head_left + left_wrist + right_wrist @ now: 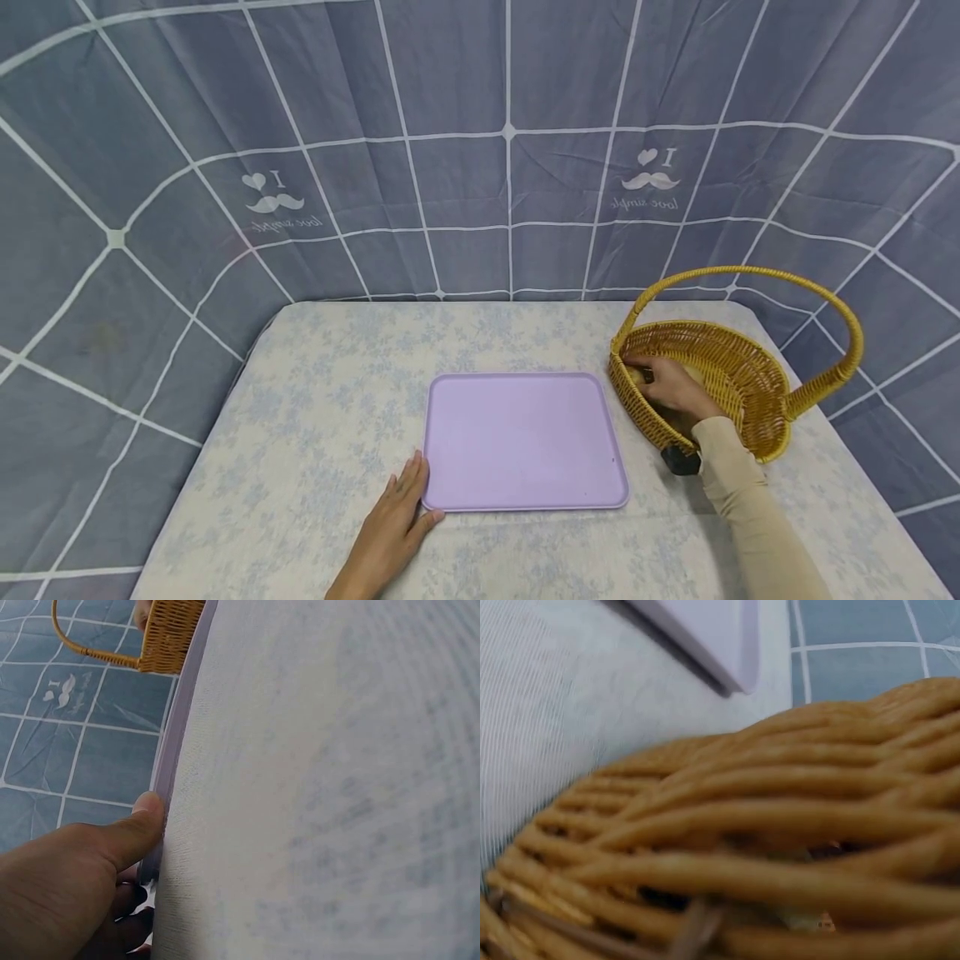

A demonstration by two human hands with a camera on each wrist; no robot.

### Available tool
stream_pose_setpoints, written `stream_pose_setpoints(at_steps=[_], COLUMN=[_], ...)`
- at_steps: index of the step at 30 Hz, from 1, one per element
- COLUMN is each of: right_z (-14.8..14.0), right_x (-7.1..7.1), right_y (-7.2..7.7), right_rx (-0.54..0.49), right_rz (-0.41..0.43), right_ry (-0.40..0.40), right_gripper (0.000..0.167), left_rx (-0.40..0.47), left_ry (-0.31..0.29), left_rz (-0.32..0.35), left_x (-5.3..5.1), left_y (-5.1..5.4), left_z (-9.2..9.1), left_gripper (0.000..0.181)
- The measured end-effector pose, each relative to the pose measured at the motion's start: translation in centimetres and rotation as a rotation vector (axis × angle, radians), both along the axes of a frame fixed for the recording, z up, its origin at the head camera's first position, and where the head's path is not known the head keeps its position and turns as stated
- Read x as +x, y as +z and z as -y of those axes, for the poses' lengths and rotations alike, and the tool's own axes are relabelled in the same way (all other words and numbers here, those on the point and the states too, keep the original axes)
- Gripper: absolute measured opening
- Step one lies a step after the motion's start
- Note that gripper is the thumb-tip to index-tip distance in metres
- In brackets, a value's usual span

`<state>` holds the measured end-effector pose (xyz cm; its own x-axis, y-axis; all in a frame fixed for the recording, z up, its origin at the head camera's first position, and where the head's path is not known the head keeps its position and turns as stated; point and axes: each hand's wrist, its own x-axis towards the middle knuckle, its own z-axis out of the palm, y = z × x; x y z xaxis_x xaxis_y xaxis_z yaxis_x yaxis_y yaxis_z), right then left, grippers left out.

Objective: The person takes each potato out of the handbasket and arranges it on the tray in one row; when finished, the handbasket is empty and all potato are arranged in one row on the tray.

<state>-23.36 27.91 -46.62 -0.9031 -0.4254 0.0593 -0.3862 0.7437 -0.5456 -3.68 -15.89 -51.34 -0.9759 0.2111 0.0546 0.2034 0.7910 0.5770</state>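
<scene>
Right hand [678,390] down in the woven yellow wicker basket [637,408], at about three o'clock from the smooth lilac tray [525,442], I rest my left hand [386,532], fingers straight, against its rim at eight o'clock. The right-wrist view shows thick, overlapping strands close up; the head view instead shows my right fingers inside, beside something tan [638,377], half hidden; I cannot tell whether they grasp it.

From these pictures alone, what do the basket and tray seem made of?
Basket: wicker with a slight sheen; interlaced strands show, but natural or plastic is unclear. Tray: probably plastic, smooth and fairly matte, from its even lilac colour and raised edge.
</scene>
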Motion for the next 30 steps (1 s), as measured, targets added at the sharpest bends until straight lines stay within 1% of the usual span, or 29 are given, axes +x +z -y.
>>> stream_pose_setpoints(at_steps=[3, 6, 8, 10, 13, 15, 18, 20, 22, 24, 26, 28, 30], right_z=[0.2, 0.3, 0.2, 0.0, -0.4, -0.6, -0.9, -0.8, -0.2, 1.1, 3.2, 6.0, 9.3], right_x=[-0.2, -0.3, -0.2, -0.1, 0.4, 0.9, 2.2, 3.3, 4.4, 5.2, 5.8, 5.8, 5.6], right_y=[0.0, 0.0, -0.1, -0.1, 0.4, 1.0, 2.6, 4.0, 5.6, 6.9, 7.5, 7.4, 6.5], right_rx=[0.010, 0.006, -0.018, -0.033, -0.113, -0.159, -0.242, -0.258, -0.325, -0.429, -0.552, -0.658, -0.723], right_rz=[-0.004, 0.014, 0.037, 0.040, 0.073, 0.057, 0.026, -0.025, -0.051, -0.074, -0.075, -0.056, -0.016], right_ry=[0.032, 0.026, 0.009, -0.017, -0.072, -0.110, -0.155, -0.182, -0.190, -0.163, -0.102, -0.012, 0.069], right_gripper=[0.046, 0.049, 0.050, 0.050, 0.052, 0.053, 0.058, 0.061, 0.062, 0.061, 0.061, 0.061, 0.062], left_rx=[-0.006, -0.010, -0.010, -0.006, 0.000, -0.003, -0.008, -0.011, -0.011, -0.013, -0.016, -0.016, -0.014], left_ry=[0.008, 0.009, 0.008, 0.007, 0.004, -0.001, -0.002, -0.003, -0.001, 0.003, 0.009, 0.011, 0.010], left_rz=[0.006, -0.003, -0.007, -0.009, -0.013, -0.023, -0.028, -0.033, -0.037, -0.052, -0.065, -0.070, -0.077], left_x=[0.0, 0.0, 0.0, 0.0, 0.1, 0.2, 0.4, 0.5, 0.5, 0.5, 0.5, 0.4, 0.3], left_y=[0.0, 0.0, 0.0, 0.0, 0.0, -0.1, -0.3, -0.4, -0.4, -0.4, -0.4, -0.4, -0.4], left_z=[0.0, 0.0, 0.0, 0.0, -0.1, -0.1, -0.2, -0.3, -0.3, -0.3, -0.2, -0.1, -0.1], left_gripper=[0.074, 0.074, 0.074, 0.074, 0.074, 0.074, 0.075, 0.074, 0.074, 0.074, 0.074, 0.074, 0.073])
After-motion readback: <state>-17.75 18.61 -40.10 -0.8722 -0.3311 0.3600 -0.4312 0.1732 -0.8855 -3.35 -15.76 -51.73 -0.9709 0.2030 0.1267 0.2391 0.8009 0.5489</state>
